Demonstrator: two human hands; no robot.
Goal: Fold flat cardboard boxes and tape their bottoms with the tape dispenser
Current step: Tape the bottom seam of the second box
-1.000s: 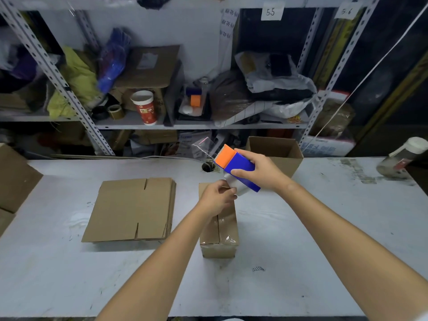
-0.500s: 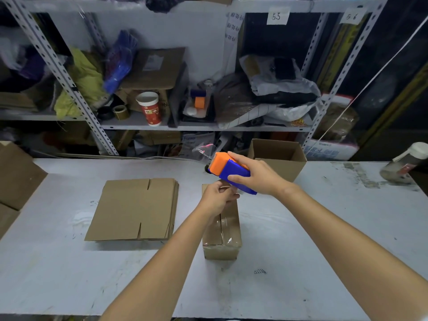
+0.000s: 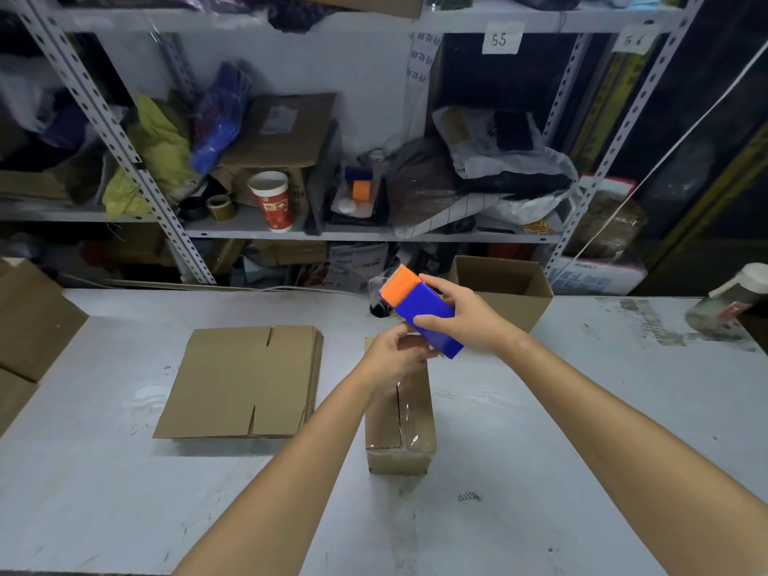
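Head: box end behind left hand

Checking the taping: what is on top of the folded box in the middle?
Clear tape runs along the box seam to the near edge. The left hand covers the far end, hiding what lies there; the right hand holds the dispenser above it.

Cluttered metal shelving behind white table

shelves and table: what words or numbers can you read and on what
"55": left paper tag on top shelf.
"56": right paper tag beside it.
Print on red cup: blurred.
Writing on paper strip: too small.
Label on bottle: blurred.
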